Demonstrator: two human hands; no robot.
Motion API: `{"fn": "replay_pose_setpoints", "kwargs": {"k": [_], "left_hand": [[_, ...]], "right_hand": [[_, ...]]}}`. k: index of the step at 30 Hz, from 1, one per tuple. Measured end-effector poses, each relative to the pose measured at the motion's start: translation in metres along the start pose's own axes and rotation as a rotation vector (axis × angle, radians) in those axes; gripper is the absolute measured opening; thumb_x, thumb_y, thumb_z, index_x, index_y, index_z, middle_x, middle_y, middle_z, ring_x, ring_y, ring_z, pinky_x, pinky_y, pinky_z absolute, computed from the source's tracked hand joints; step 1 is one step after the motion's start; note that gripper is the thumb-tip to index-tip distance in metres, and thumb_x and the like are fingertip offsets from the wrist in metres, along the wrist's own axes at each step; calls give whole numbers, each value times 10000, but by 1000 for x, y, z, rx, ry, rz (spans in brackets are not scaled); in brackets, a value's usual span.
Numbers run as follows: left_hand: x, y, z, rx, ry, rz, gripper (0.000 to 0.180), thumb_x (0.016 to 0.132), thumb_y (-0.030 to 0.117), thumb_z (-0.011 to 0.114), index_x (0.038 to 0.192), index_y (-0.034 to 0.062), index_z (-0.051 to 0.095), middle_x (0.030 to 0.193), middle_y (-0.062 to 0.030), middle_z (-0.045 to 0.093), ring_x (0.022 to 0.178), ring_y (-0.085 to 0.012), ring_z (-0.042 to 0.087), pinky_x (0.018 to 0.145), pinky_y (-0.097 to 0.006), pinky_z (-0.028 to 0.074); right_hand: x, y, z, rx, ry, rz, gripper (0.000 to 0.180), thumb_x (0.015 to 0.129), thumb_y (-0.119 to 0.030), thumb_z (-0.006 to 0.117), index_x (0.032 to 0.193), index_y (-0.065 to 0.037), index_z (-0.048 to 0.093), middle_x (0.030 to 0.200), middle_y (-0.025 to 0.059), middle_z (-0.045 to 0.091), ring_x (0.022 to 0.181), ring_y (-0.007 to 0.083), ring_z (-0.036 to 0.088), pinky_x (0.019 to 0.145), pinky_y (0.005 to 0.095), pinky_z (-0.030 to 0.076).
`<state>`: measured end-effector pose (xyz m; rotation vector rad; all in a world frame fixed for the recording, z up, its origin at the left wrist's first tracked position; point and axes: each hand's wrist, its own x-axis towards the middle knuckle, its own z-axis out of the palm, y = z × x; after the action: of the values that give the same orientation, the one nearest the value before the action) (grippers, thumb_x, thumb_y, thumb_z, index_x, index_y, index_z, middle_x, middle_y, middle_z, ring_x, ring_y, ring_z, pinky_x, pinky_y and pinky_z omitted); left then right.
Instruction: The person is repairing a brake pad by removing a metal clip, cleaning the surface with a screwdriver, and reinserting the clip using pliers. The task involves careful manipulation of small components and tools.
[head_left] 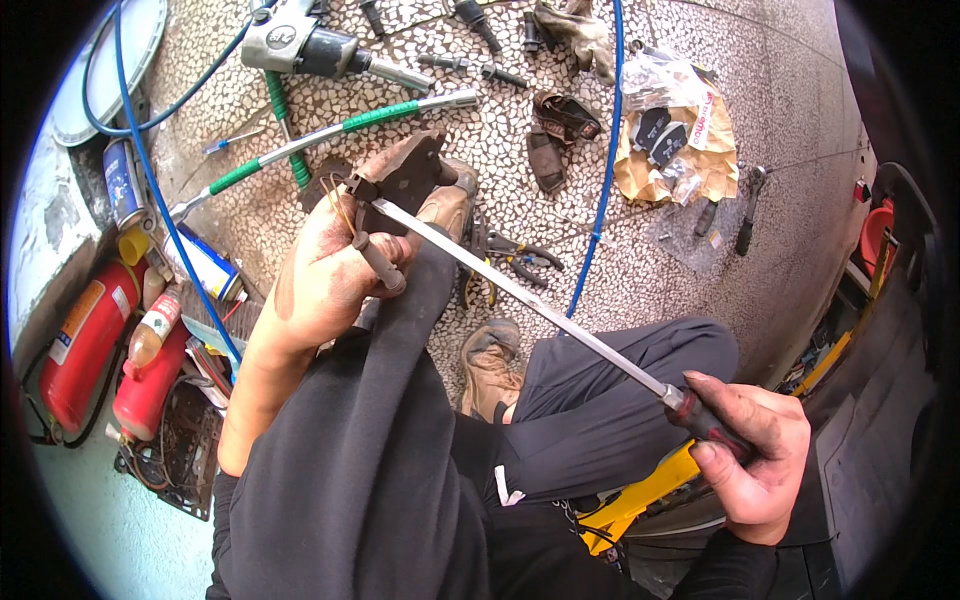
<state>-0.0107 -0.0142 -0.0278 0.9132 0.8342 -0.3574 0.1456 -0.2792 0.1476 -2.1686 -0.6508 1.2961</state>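
Observation:
My left hand [335, 265] is wrapped round a dark, worn brake pad [408, 165], which sticks out past its fingers. A thin wire with a grey cylindrical end [380, 263] hangs from the pad's side across that hand. My right hand [755, 455] grips the dark handle of a long screwdriver [520, 293], with red near its collar. Its steel shaft runs up and to the left over my knees. The tip meets the near edge of the pad at a small metal clip; whether it is wedged under the clip I cannot tell.
Pliers [515, 262] lie on the speckled floor beyond my knees. An impact wrench [305, 48] and a green-gripped bar [345, 125] are far left. Brake pads [665, 140] rest on brown paper. A blue hose [607, 150] crosses the floor. Red cylinders [88, 345] stand left.

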Motion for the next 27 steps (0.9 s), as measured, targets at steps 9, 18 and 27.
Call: {"fn": "replay_pose_setpoints", "kwargs": {"k": [9, 18, 27], "left_hand": [[-1, -4, -2, -21, 30, -25, 636, 826, 20, 565, 1445, 6, 422, 836, -19, 584, 650, -79, 487, 584, -227, 395], [-4, -1, 3, 0, 35, 45, 621, 840, 35, 570, 1441, 1, 421, 825, -13, 573, 645, -79, 485, 590, -234, 399], [-3, -9, -4, -202, 0, 79, 557, 830, -1, 559, 1374, -41, 447, 838, -74, 589, 634, -113, 494, 550, -247, 395]], "right_hand": [[-1, -2, -1, 221, -41, 151, 478, 746, -9, 703, 1205, 109, 635, 820, 144, 698, 670, 151, 643, 641, 245, 484], [-3, 2, 2, 345, -21, 172, 457, 779, -36, 696, 1207, 110, 631, 976, 175, 738, 826, 174, 708, 762, 242, 519], [0, -10, 0, -155, 5, 12, 478, 738, -105, 735, 1174, 75, 659, 679, 111, 600, 559, 183, 564, 557, 289, 437]]}}
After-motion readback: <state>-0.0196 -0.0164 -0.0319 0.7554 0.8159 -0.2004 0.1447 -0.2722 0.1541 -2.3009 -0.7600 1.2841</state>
